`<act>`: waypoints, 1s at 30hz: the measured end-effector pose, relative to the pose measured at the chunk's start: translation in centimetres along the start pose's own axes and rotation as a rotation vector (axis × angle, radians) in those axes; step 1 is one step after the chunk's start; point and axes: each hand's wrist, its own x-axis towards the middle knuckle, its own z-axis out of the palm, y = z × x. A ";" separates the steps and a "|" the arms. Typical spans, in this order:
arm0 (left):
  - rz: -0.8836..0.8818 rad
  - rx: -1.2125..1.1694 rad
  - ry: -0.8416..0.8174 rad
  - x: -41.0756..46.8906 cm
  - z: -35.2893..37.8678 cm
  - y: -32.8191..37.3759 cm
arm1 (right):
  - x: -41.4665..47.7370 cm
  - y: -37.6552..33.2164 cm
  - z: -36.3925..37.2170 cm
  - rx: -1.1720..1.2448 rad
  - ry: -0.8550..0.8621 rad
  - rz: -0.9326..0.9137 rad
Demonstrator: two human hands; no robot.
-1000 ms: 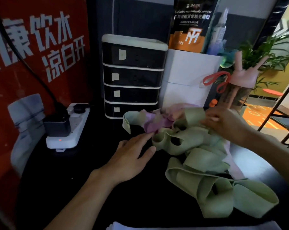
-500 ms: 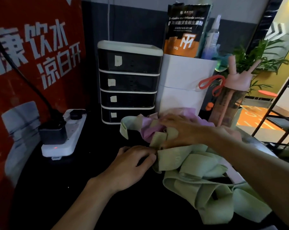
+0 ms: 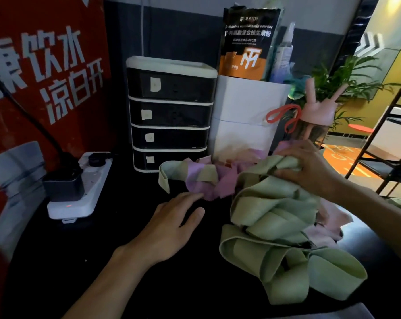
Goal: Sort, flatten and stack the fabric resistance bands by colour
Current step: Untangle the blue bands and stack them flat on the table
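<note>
A tangled heap of green fabric bands [image 3: 277, 231] lies on the black table [image 3: 84, 261], spreading toward the front right. Purple bands [image 3: 218, 184] are twisted into its far left side, with one green loop [image 3: 169, 171] sticking out to the left. Pale pink bands [image 3: 330, 222] show under the heap on the right. My right hand [image 3: 310, 168] grips a bunch of green bands at the top of the heap. My left hand [image 3: 172, 224] lies flat on the table with straight fingers, fingertips at the edge of the purple bands.
A black-and-white drawer unit [image 3: 170, 113] and a white box [image 3: 245, 118] stand behind the bands. A pink bottle [image 3: 314, 125] with a red loop is at the back right. A white power strip [image 3: 80, 189] with a black plug lies at the left.
My right hand has moved from the purple bands back to the right and now clutches green bands. My left hand's fingers have straightened out and reach toward the purple bands.
</note>
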 end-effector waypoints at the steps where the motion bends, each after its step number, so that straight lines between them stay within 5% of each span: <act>1: -0.006 -0.011 0.007 -0.1 -0.1 0.1 | -0.3 0.2 -0.3 -0.044 -0.102 0.024; 4: -0.003 0.068 0.029 -0.1 -0.7 0.9 | -0.9 0.1 -0.9 -0.209 -0.300 0.032; 8: 0.110 0.288 0.035 2.5 -1.9 3.1 | -0.2 -2.8 -0.8 -0.422 -0.258 0.114; 12: 0.174 0.395 -0.038 8.3 -1.2 4.0 | -0.3 -5.0 1.0 -0.352 -0.265 0.036; 18: 0.019 0.615 -0.283 11.7 2.1 2.4 | -2.1 -3.5 2.9 -0.211 -0.561 0.031; 22: -0.034 0.676 -0.252 10.5 1.2 0.7 | -2.5 -0.4 2.2 -0.316 -0.430 0.091; 25: -0.057 0.718 -0.179 9.7 0.6 -0.6 | -2.5 2.1 1.2 -0.188 -0.168 0.120; 28: -0.106 0.559 -0.021 10.0 0.6 -0.7 | -1.9 2.8 -0.3 -0.144 0.163 0.212; 30: -0.141 0.450 0.049 10.3 0.3 -0.3 | -1.5 2.1 -1.3 -0.078 0.187 0.174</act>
